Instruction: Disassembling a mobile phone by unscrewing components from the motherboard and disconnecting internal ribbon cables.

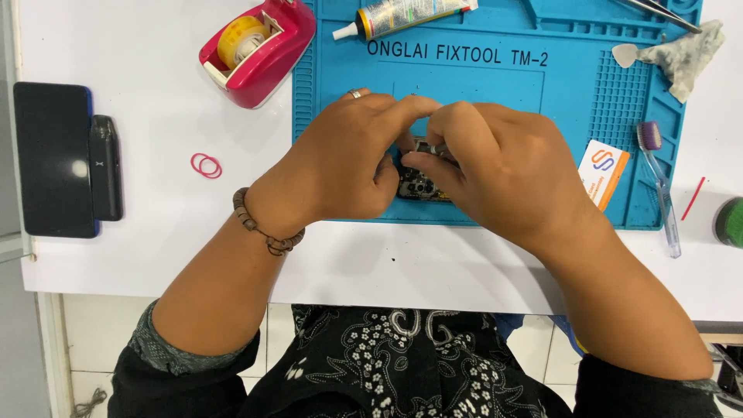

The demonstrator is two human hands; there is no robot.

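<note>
**Both hands close over a small circuit part on the repair mat**

The white bench (155, 255) carries a blue silicone repair mat (495, 85), which gives a soft bed for delicate work. A black phone (54, 159) lies well apart at the left edge and a pink tape dispenser (259, 46) sits just off the mat, a glue tube (410, 15) at its top. The left hand (340, 159) steadies a small dark circuit assembly (422, 186) near the mat's front edge; the right hand (503, 166) pinches its top, each grip pressed together on it
</note>
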